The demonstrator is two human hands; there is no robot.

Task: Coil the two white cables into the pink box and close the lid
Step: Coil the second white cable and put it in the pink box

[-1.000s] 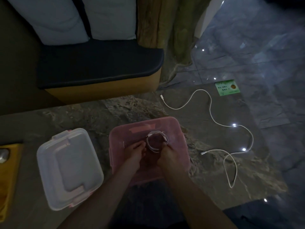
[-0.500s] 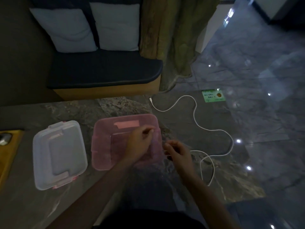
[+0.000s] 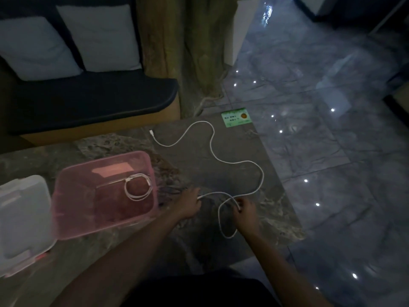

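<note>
The pink box stands open on the stone table, and one coiled white cable lies inside it near the right wall. A second white cable snakes loosely over the table to the right of the box. My left hand pinches this cable's near end just right of the box. My right hand grips the same cable a little further along, where it loops toward me. The clear lid with pink clips lies flat to the left of the box.
A green card lies at the table's far right corner. A bench with a dark cushion and two pale pillows stands behind the table. The table's right edge drops to a glossy tiled floor.
Both hands left the pink box, with the coiled cable now lying inside it, and moved right to take hold of the loose cable. The view shifted to the right.
</note>
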